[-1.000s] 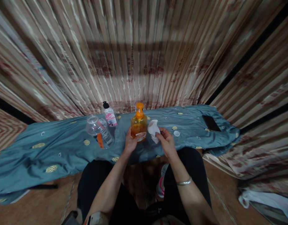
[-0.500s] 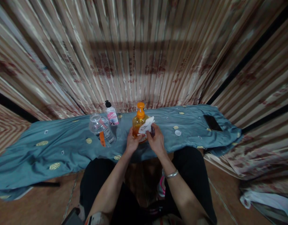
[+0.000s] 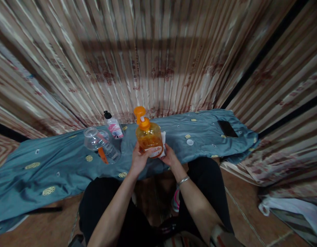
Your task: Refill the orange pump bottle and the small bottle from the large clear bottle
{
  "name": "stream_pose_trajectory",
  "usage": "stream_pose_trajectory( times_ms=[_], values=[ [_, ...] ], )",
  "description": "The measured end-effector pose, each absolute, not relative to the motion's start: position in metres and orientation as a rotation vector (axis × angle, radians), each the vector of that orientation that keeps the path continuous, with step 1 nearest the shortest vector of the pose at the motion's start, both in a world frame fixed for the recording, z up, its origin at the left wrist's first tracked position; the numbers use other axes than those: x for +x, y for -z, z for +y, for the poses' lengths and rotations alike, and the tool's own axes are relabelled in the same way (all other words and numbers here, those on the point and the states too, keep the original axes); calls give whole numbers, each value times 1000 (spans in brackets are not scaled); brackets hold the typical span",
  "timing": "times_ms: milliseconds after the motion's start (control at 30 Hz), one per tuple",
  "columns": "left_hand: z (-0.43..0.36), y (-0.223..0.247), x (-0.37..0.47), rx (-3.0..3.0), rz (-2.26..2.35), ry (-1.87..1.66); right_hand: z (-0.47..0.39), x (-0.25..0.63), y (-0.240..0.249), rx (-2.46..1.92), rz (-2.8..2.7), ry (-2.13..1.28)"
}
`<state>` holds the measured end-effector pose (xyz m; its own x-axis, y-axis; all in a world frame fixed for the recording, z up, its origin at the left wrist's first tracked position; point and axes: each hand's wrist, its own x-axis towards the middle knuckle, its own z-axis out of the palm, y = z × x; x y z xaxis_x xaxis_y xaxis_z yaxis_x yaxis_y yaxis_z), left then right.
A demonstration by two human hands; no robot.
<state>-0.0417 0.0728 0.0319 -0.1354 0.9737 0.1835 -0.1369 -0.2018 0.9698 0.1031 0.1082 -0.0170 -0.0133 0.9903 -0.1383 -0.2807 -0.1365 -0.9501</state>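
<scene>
Bottle (image 3: 149, 139), amber, looked stiff, maybe slick; best held by body, not pump (image 3: 139, 111). Left hand (image 3: 139, 159) gripped left side; right hand (image 3: 170, 156) held tissue (image 3: 163, 138) against right.

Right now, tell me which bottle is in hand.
The amber bottle with the orange pump top, in the left hand; the pink-labelled bottle and the clear plastic one rest on the cloth.

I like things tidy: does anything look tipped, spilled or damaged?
Nothing stands out; no spill or damage shows. The orange pump bottle leans, but the left hand holds it. The teal cloth is merely wrinkled.
</scene>
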Motion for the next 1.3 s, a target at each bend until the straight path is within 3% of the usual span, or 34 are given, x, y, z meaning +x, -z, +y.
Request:
stream_pose_trajectory(
  times_ms=[300, 833, 1300],
  values=[
    [89, -27, -21, 1147, 1092, -1518, 85, 92, 34, -1220, -1041, -1541],
    [149, -57, -11, 1147, 1069, -1606, 97, 134, 23, -1424, -2132, -622],
    [215, -15, 92, 1213, 998, -1457, 180, 220, -4, -1469, -1555, -553]
  ],
)
